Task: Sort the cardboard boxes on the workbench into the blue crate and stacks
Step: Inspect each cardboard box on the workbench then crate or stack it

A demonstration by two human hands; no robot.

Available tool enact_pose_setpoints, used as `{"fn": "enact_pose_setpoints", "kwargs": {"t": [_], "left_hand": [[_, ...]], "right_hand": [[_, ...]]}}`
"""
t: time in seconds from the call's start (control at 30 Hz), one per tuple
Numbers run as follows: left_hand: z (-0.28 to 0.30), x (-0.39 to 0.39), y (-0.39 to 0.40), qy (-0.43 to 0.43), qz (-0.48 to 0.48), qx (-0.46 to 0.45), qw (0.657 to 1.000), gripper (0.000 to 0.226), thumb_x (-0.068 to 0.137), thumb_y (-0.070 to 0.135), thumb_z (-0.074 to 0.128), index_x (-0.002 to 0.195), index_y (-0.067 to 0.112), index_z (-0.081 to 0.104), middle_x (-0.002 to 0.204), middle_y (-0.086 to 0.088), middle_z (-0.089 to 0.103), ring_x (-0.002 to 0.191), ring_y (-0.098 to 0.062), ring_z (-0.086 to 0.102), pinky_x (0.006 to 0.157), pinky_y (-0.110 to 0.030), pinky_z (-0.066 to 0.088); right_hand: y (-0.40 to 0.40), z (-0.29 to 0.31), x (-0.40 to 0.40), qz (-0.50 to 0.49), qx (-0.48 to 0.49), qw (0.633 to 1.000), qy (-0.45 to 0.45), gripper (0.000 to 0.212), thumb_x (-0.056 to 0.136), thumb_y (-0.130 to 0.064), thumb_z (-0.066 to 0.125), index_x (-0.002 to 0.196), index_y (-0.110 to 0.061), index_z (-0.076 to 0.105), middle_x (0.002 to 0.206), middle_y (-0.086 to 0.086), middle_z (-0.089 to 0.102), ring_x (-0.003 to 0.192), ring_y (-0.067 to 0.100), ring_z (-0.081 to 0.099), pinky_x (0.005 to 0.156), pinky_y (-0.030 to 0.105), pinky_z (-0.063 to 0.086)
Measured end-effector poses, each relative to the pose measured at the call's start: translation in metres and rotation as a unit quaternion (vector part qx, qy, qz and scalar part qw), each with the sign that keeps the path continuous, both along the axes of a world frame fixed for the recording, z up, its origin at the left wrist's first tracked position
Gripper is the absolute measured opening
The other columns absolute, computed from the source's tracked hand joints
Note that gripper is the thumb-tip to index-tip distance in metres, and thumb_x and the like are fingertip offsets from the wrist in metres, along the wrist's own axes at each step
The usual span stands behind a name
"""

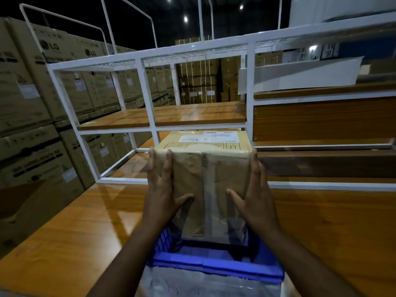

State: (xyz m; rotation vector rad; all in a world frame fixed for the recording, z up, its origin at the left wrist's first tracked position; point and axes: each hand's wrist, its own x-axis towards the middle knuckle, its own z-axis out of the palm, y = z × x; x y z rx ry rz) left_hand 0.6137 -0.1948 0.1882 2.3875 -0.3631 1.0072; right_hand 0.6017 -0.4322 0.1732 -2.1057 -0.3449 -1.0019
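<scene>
We are gripping a tall, taped brown cardboard box (211, 168) upright, left hand (161, 189) and right hand (256, 194) with fingers (153, 163) spread flat against its sides, over the blue plastic crate (214, 267).

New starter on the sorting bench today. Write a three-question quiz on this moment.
1. True or false: only one hand touches the cardboard box.
2. Multiple choice: what sits below the box, nearest the camera? A) blue crate B) white rack C) stacked cartons
3. What is stuck on the box's top face?

Key:
1. False: the left hand and right hand press its two sides.
2. A, the blue crate.
3. A white label.
</scene>
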Motion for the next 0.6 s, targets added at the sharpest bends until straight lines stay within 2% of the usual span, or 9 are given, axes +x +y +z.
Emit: {"fn": "enact_pose_setpoints", "kwargs": {"t": [0.1,0.2,0.27,0.37,0.47,0.53,0.6], "left_hand": [[-0.004,0.004,-0.001,0.014,0.004,0.031,0.999,0.142,0.061,0.036,0.095,0.161,0.037,-0.006,0.165,0.006,-0.027,0.151,-0.022,-0.01,0.104,-0.062,0.043],[-0.01,0.007,0.003,0.02,0.01,0.046,0.999,0.142,0.062,0.041,0.093,0.161,0.033,-0.007,0.167,0.004,-0.023,0.153,-0.022,-0.01,0.114,-0.065,0.032],[-0.015,0.008,0.004,0.013,0.024,0.076,0.997,0.142,0.061,0.045,0.093,0.162,0.03,-0.007,0.168,0.0,-0.02,0.154,-0.024,-0.014,0.117,-0.068,0.023],[-0.022,0.01,0.005,-0.005,0.055,0.123,0.991,0.141,0.059,0.051,0.092,0.163,0.024,0.0,0.169,-0.005,-0.009,0.154,-0.03,-0.018,0.118,-0.071,0.01],[-0.023,0.01,0.004,-0.019,0.069,0.165,0.984,0.134,0.057,0.049,0.093,0.161,0.018,0.014,0.165,-0.014,0.015,0.155,-0.039,-0.006,0.115,-0.075,0.011],[-0.022,0.01,0.001,-0.031,0.066,0.185,0.98,0.127,0.058,0.048,0.092,0.159,0.016,0.023,0.16,-0.016,0.026,0.155,-0.039,0.0,0.115,-0.075,0.011],[-0.02,0.011,-0.002,-0.034,0.056,0.185,0.981,0.123,0.059,0.048,0.092,0.157,0.015,0.026,0.158,-0.016,0.029,0.155,-0.037,0.007,0.116,-0.073,0.014]], "right_hand": [[0.002,0.001,0.004,-0.028,-0.049,0.998,0.016,0.125,0.077,-0.021,0.084,0.158,-0.035,-0.011,0.158,-0.001,0.012,0.136,0.031,0.044,0.089,0.044,0.059],[0.005,0.003,0.005,-0.048,-0.083,0.995,0.038,0.13,0.072,-0.02,0.088,0.159,-0.032,-0.007,0.151,0.005,0.018,0.121,0.029,0.054,0.079,0.031,0.057],[0.008,0.002,0.004,-0.066,-0.105,0.991,0.056,0.129,0.069,-0.022,0.091,0.158,-0.032,-0.001,0.147,0.009,0.021,0.118,0.029,0.054,0.076,0.031,0.056],[0.01,-0.002,0.003,-0.089,-0.129,0.985,0.071,0.119,0.064,-0.022,0.094,0.153,-0.028,0.016,0.146,0.012,0.024,0.122,0.032,0.051,0.078,0.039,0.06],[0.011,-0.004,0.001,-0.108,-0.152,0.979,0.087,0.112,0.061,-0.021,0.094,0.148,-0.023,0.023,0.147,0.014,0.023,0.127,0.035,0.047,0.081,0.043,0.06],[0.012,-0.004,0.0,-0.116,-0.168,0.975,0.086,0.108,0.063,-0.02,0.093,0.147,-0.021,0.025,0.152,0.015,0.021,0.135,0.036,0.039,0.09,0.045,0.057],[0.014,-0.002,-0.002,-0.133,-0.183,0.97,0.091,0.105,0.065,-0.02,0.091,0.148,-0.018,0.026,0.157,0.016,0.018,0.143,0.036,0.029,0.101,0.048,0.051]]}}
